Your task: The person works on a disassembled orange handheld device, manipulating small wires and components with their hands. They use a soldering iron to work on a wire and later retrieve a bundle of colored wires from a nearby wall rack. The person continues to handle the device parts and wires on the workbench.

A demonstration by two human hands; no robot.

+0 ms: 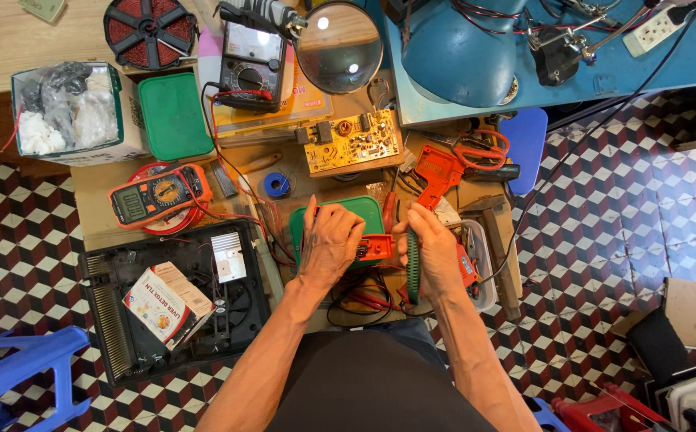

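Hands meeting over the near table [92,200]: left hand [330,240] closing around a small red part [376,248], right hand [436,252] gripping a dark green ridged piece [413,268] standing upright, just right of the part.

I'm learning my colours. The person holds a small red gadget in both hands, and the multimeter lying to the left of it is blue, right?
Not quite. In the head view both hands, left hand and right hand, do hold the small red gadget, but the multimeter to the left is orange, not blue.
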